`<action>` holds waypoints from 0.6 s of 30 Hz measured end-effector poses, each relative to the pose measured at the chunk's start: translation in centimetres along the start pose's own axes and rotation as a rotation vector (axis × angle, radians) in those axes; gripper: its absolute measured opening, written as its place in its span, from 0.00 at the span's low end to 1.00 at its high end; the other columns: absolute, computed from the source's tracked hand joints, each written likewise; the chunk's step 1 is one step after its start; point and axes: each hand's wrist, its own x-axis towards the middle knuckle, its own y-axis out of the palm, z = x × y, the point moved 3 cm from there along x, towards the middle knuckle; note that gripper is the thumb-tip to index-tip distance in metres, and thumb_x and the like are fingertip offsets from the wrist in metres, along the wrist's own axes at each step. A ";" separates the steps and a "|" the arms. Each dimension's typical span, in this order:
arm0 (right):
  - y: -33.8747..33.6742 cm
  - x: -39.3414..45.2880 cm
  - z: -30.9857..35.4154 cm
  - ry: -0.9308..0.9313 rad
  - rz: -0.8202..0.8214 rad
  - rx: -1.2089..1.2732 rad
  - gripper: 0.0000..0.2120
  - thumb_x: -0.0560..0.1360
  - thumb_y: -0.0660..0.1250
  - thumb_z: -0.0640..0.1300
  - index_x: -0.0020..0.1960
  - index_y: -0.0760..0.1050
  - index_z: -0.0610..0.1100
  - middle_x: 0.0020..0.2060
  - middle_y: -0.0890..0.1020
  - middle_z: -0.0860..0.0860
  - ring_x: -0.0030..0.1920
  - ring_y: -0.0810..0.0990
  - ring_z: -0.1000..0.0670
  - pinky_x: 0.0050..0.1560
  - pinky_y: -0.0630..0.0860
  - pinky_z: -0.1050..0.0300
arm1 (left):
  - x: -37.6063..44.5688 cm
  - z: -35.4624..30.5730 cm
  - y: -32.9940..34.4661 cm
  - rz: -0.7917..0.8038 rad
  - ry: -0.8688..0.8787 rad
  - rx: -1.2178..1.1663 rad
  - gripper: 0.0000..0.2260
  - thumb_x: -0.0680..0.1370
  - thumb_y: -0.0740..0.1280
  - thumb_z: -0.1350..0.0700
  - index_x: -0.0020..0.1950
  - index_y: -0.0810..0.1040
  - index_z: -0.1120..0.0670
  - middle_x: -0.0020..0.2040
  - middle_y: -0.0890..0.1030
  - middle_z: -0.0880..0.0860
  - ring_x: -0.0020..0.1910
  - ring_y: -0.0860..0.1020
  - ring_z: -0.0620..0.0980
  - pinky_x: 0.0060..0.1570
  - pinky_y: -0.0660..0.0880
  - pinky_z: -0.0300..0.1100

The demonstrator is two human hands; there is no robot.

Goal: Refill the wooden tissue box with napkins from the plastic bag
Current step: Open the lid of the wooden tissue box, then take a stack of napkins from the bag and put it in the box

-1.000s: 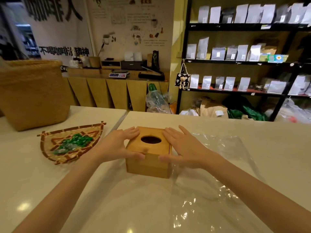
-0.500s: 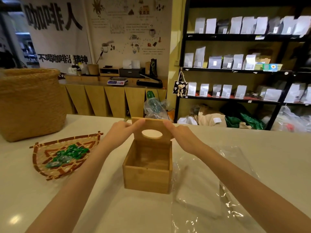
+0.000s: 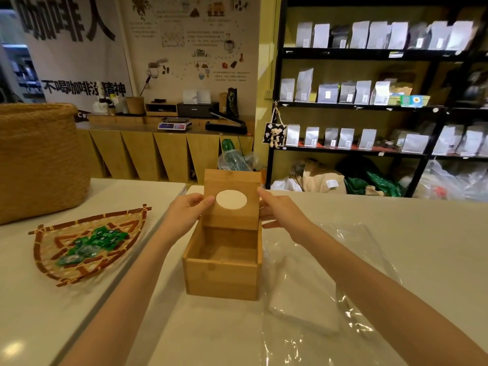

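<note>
Both hands hold the lid (image 3: 232, 199) upright above the open, empty box (image 3: 221, 270) at the middle of the table (image 3: 396, 233): the left hand (image 3: 184, 215) pinches its left edge, the right hand (image 3: 280, 212) its right edge, fingers closed on the wood. The lid looks stiff and light, best gripped by its side edges. Just right of the box, a flat white stack of napkins (image 3: 303, 294) lies inside the clear bag (image 3: 351, 260); soft and likely slippery, it calls for a whole-stack grip from both sides.
</note>
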 end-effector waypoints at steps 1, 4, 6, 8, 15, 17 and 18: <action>-0.6 -0.5 -0.2 0.027 0.012 -0.004 0.19 0.78 0.55 0.56 0.46 0.77 0.43 0.46 0.82 0.46 0.47 0.80 0.47 0.52 0.75 0.51 | -0.2 -0.7 -0.2 -0.033 0.007 0.060 0.21 0.74 0.63 0.44 0.63 0.71 0.52 0.57 0.78 0.52 0.54 0.75 0.49 0.46 0.73 0.41; -3.3 -2.9 -1.2 -0.039 -0.077 -0.240 0.19 0.77 0.56 0.56 0.56 0.75 0.43 0.52 0.79 0.48 0.55 0.77 0.47 0.53 0.71 0.54 | -1.5 -4.2 -1.1 -0.265 0.131 0.300 0.33 0.70 0.68 0.44 0.70 0.60 0.52 0.67 0.72 0.54 0.63 0.72 0.54 0.57 0.72 0.51; -5.2 -5.6 -2.5 -0.035 -0.136 -0.508 0.22 0.75 0.58 0.59 0.61 0.72 0.44 0.55 0.78 0.48 0.57 0.76 0.46 0.52 0.69 0.55 | -3.5 -7.3 -1.1 -0.402 0.351 0.378 0.30 0.70 0.69 0.46 0.68 0.63 0.52 0.64 0.74 0.55 0.61 0.73 0.53 0.57 0.72 0.48; -6.6 -8.2 -4.3 0.070 -0.155 -0.774 0.28 0.73 0.57 0.63 0.62 0.70 0.42 0.56 0.78 0.46 0.56 0.75 0.44 0.53 0.71 0.51 | -5.9 -10.1 0.1 -0.307 0.567 0.344 0.22 0.71 0.67 0.47 0.62 0.72 0.53 0.52 0.80 0.51 0.48 0.76 0.44 0.48 0.72 0.37; -7.5 -12.4 -10.7 0.316 -0.098 -1.041 0.43 0.68 0.51 0.71 0.70 0.57 0.39 0.71 0.61 0.39 0.72 0.56 0.42 0.70 0.57 0.40 | -12.5 -11.2 10.3 0.742 0.655 0.531 0.15 0.71 0.65 0.40 0.56 0.77 0.41 0.55 0.79 0.38 0.52 0.75 0.35 0.49 0.71 0.31; -7.9 -12.3 -11.5 0.237 -0.083 -1.028 0.44 0.68 0.48 0.71 0.72 0.53 0.40 0.73 0.56 0.39 0.74 0.53 0.42 0.71 0.54 0.40 | -13.7 -9.9 12.7 0.855 0.671 0.576 0.17 0.72 0.64 0.40 0.58 0.76 0.44 0.60 0.79 0.42 0.58 0.74 0.41 0.56 0.72 0.40; -8.3 -12.2 -11.8 0.203 -0.064 -1.003 0.44 0.69 0.48 0.71 0.73 0.50 0.40 0.75 0.54 0.39 0.74 0.50 0.42 0.72 0.51 0.40 | -14.3 -9.3 13.6 0.881 0.688 0.590 0.18 0.72 0.64 0.40 0.59 0.76 0.44 0.61 0.78 0.44 0.60 0.73 0.43 0.59 0.71 0.43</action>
